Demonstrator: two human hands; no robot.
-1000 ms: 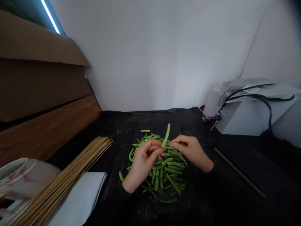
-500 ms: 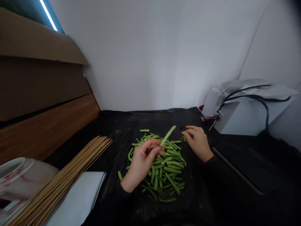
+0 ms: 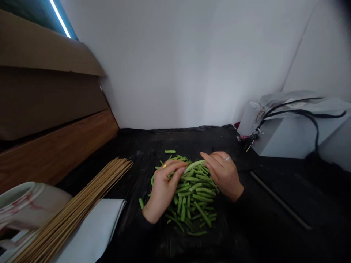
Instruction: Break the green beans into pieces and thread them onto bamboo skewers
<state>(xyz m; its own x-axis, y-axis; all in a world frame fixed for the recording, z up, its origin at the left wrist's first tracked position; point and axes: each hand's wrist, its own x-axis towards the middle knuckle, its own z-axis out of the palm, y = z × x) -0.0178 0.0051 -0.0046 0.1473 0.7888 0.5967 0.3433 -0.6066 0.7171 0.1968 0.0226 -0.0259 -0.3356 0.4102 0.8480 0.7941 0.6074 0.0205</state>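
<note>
A pale green bean (image 3: 195, 165) stretches between my two hands, slightly bowed, above a heap of cut green beans (image 3: 203, 194). My left hand (image 3: 166, 188) pinches its near end between thumb and fingers; a gold-coloured ring shows on one finger. At the other end, the fingers of my right hand (image 3: 223, 173) close on the bean, and this hand wears a silver ring. Part of the heap is hidden behind my left hand. One short bean piece (image 3: 170, 151) lies apart, beyond the heap.
Black plastic sheeting (image 3: 153, 140) covers the table up to the wall. On the left lie a bundle of thin wooden sticks (image 3: 90, 197), a folded white sheet (image 3: 94, 230) and a white mug (image 3: 35, 204). A white bag (image 3: 285, 135) with black straps and keys (image 3: 251, 141) sit at the right.
My right hand has moved left from beside the heap and taken hold of the bean's free end. The bean has tipped lower and now bends. My left hand keeps its pinch.
</note>
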